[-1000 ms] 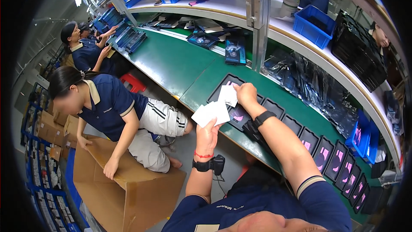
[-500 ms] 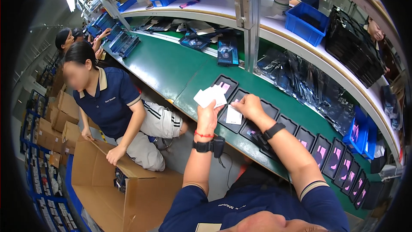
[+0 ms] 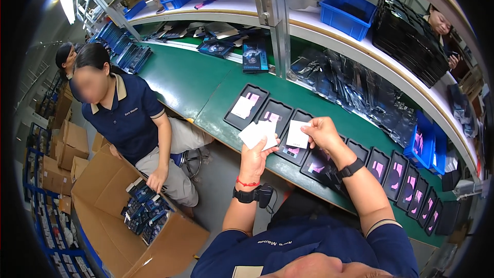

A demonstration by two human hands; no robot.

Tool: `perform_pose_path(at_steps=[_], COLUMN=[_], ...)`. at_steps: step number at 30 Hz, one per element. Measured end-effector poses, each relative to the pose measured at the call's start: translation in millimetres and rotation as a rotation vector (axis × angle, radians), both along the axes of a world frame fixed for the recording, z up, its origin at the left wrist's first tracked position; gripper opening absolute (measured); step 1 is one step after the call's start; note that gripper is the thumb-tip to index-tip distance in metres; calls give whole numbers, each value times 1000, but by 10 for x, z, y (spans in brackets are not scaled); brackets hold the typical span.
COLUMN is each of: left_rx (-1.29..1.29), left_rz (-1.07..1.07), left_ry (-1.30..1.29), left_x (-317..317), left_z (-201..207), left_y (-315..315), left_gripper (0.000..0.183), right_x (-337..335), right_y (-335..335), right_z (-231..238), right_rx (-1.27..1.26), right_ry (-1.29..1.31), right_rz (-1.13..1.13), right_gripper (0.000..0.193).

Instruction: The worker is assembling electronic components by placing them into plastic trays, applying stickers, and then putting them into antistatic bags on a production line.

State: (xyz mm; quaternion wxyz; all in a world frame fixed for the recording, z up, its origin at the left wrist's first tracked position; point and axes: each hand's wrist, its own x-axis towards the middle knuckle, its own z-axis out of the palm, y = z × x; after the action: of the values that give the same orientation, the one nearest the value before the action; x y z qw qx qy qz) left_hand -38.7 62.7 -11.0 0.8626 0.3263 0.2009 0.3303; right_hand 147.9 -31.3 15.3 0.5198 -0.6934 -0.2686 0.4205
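Note:
My left hand (image 3: pixel 254 155) is closed on a fanned stack of white cards (image 3: pixel 261 135), held above the bench's near edge. Between the thumb and fingers of my right hand (image 3: pixel 323 134) is a single white card (image 3: pixel 297 135), over a black tray (image 3: pixel 291 157) with a pink and dark piece in it. The leftmost black tray (image 3: pixel 232 119) has a white card (image 3: pixel 241 107) lying on its pink piece. Just right of it, another black tray (image 3: pixel 281 110) shows a pink piece, partly hidden by the cards in my left hand.
More black trays (image 3: pixel 399 171) with pink pieces run rightward along the green bench (image 3: pixel 206 80). Behind them lie dark plastic pouches (image 3: pixel 355 85) and blue bins (image 3: pixel 423 139). At left, a seated co-worker (image 3: pixel 126 103) holds a large carton (image 3: pixel 98 185) containing blue packages.
A white card now lies in the leftmost tray. My right hand has moved to a tray farther right with a single card. The co-worker's carton has tilted, showing its contents.

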Motion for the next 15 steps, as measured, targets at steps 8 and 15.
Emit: perform_pose_path(at_steps=[8,15], left_rx=[206,82], left_rz=[-66,-331], left_ry=[168,-45], left_x=[256,430], left_z=[12,58], left_y=[-384,-656], left_gripper=[35,37], right_x=[-159,-53], right_y=[-298,-690], right_z=[13,106], right_rx=[184,188], right_ry=[-745,-73], right_rz=[-156,-65], right_gripper=[34,23])
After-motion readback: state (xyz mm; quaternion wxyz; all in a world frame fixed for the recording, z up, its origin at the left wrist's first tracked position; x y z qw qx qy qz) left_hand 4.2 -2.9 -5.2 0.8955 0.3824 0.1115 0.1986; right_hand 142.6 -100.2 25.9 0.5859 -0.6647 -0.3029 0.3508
